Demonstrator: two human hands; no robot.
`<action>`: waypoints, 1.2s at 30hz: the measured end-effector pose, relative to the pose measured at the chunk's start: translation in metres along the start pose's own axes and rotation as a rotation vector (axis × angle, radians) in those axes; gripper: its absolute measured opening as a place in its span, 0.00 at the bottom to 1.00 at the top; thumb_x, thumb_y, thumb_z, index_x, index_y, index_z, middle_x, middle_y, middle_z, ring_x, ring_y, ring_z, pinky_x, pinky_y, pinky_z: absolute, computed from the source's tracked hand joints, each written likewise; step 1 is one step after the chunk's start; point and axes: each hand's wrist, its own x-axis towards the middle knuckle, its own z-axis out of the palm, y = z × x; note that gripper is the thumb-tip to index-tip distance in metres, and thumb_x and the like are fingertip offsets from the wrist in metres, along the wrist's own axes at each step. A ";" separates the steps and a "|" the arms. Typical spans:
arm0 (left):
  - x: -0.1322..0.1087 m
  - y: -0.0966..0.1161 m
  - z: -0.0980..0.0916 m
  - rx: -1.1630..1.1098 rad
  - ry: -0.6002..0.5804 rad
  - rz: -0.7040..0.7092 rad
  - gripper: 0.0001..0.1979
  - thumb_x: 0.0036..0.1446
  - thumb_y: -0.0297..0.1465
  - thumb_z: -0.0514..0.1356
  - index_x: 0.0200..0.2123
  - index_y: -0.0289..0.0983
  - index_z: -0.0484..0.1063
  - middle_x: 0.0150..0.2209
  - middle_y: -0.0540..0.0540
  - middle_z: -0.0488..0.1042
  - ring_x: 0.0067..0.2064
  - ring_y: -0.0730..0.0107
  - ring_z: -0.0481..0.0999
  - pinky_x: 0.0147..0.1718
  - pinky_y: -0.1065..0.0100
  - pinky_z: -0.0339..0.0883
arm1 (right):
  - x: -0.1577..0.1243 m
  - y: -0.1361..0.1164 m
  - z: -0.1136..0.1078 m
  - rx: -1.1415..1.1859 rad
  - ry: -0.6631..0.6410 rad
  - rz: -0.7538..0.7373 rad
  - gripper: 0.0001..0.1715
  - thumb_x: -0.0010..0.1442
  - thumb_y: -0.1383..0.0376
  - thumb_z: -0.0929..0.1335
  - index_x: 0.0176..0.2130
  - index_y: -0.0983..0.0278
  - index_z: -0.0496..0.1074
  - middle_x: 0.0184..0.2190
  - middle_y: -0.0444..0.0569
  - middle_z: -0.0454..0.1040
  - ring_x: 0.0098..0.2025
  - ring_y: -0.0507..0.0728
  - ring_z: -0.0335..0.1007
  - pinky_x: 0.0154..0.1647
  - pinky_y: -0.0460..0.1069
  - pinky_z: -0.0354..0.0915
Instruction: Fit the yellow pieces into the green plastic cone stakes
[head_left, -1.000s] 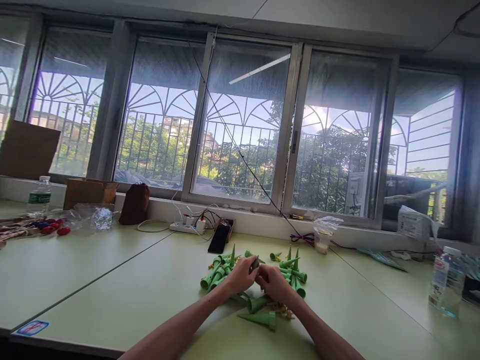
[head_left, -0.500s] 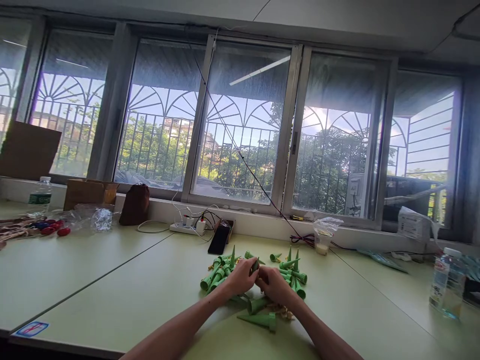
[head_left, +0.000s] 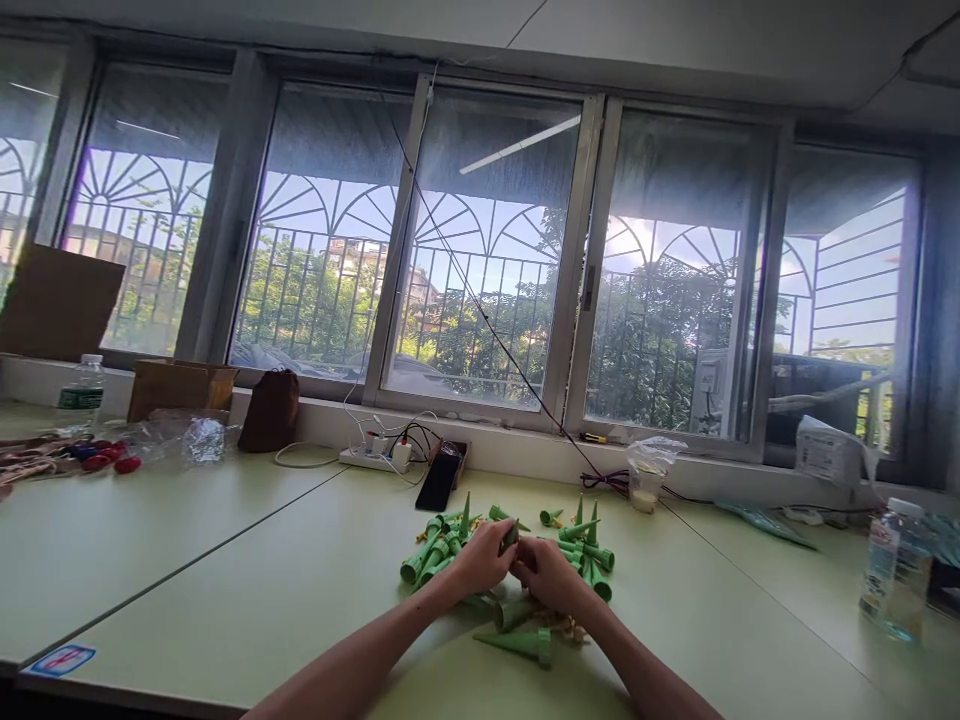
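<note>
My left hand [head_left: 484, 557] is closed round a green plastic spike [head_left: 511, 536], whose dark tip shows above the fingers. Touching it or almost so, my right hand [head_left: 551, 572] has its fingers pinched together; what they hold is hidden. Pointed hollow green spikes lie in a left pile [head_left: 433, 550] and a right pile [head_left: 592, 550], a few standing on end. Closer to me, one loose green spike [head_left: 517, 645] lies on its side below the hands. Small yellowish pieces [head_left: 574, 630] are scattered beside it, partly covered by my right wrist.
Behind the piles a black phone [head_left: 439, 480] leans near a white power strip [head_left: 375, 458]. A plastic bottle [head_left: 892, 570] stands at the right. Further left are a brown pouch [head_left: 270, 410], a cardboard box [head_left: 180, 388] and red balls [head_left: 127, 464]. Windows line the back.
Both hands stay almost in place, with only a slight shift of the fingers. The piles look unchanged.
</note>
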 end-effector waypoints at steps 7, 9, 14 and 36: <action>0.000 -0.001 0.001 0.012 0.001 -0.027 0.03 0.54 0.28 0.55 0.29 0.37 0.66 0.28 0.49 0.70 0.34 0.67 0.68 0.34 0.69 0.57 | 0.001 0.001 0.002 0.031 -0.005 -0.002 0.08 0.53 0.71 0.64 0.24 0.65 0.63 0.18 0.38 0.60 0.22 0.48 0.51 0.24 0.43 0.47; 0.000 0.000 0.000 0.014 -0.003 -0.027 0.03 0.54 0.28 0.55 0.28 0.37 0.66 0.28 0.49 0.70 0.34 0.67 0.68 0.34 0.69 0.56 | 0.001 0.000 0.001 0.041 -0.005 -0.008 0.07 0.53 0.71 0.64 0.24 0.65 0.63 0.18 0.38 0.60 0.23 0.48 0.50 0.23 0.43 0.47; 0.000 0.003 -0.002 0.023 -0.016 -0.020 0.04 0.54 0.28 0.55 0.27 0.38 0.65 0.28 0.49 0.71 0.33 0.68 0.68 0.33 0.69 0.55 | 0.001 -0.001 0.001 0.033 -0.012 -0.014 0.08 0.53 0.72 0.64 0.24 0.65 0.64 0.18 0.38 0.60 0.23 0.48 0.50 0.24 0.43 0.47; -0.001 0.003 -0.003 0.066 -0.025 -0.015 0.04 0.54 0.28 0.54 0.28 0.38 0.65 0.30 0.47 0.71 0.35 0.65 0.67 0.33 0.68 0.56 | 0.001 -0.001 0.001 0.018 -0.005 -0.017 0.07 0.53 0.72 0.63 0.24 0.66 0.65 0.18 0.39 0.62 0.23 0.48 0.51 0.24 0.43 0.47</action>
